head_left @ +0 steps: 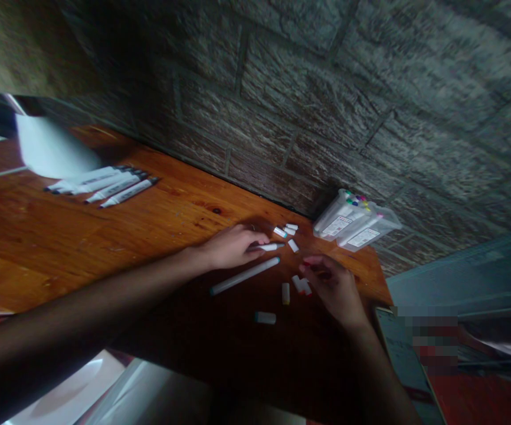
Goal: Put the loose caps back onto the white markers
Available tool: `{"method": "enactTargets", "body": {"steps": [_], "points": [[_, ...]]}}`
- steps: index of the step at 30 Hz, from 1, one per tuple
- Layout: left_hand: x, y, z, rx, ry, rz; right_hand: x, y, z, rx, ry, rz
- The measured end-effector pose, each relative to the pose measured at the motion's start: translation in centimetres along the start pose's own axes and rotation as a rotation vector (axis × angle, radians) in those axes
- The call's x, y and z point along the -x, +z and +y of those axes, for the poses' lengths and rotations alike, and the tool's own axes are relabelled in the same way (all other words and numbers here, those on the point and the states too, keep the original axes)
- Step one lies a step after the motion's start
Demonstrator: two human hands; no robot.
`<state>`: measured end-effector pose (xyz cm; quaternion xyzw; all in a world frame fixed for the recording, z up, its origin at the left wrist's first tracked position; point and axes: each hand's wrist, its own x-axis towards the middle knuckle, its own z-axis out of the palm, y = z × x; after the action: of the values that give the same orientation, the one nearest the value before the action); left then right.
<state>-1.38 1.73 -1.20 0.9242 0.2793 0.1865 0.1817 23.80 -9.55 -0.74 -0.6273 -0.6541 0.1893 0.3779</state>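
My left hand (233, 247) closes its fingers on a white marker (271, 247), whose dark, narrow end points right. Just below that hand lies a long white marker (244, 276) with teal ends. My right hand (333, 286) is raised over the table with thumb and forefinger pinched; a bit of red shows at the fingertips, too small to make out. Loose caps lie around both hands: a teal-banded cap (279, 232), a white cap (293, 245), a pair of caps (300, 284) by my right fingers, a yellow-edged cap (285, 293) and a dark-ended cap (265, 318).
Two clear plastic cases (362, 230) with several coloured-end markers stand against the stone wall (326, 106). Several white markers (114, 186) lie in a row at the left, beside a white lamp base (52, 147). The wooden table (180, 206) ends at the right near a blue-grey surface.
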Motion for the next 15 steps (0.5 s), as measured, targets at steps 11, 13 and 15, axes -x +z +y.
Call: {"method": "enactTargets", "body": {"steps": [11, 13, 15], "points": [[-0.02, -0.26, 0.35, 0.035, 0.026, -0.013, -0.03, 0.27, 0.54, 0.016, -0.011, 0.008], [0.01, -0.25, 0.43, 0.038, 0.039, -0.025, -0.03, 0.38, 0.47, 0.028, -0.025, 0.006], [0.09, -0.2, 0.55, 0.035, 0.041, -0.042, -0.02, 0.52, 0.37, 0.043, -0.043, 0.004]]}}
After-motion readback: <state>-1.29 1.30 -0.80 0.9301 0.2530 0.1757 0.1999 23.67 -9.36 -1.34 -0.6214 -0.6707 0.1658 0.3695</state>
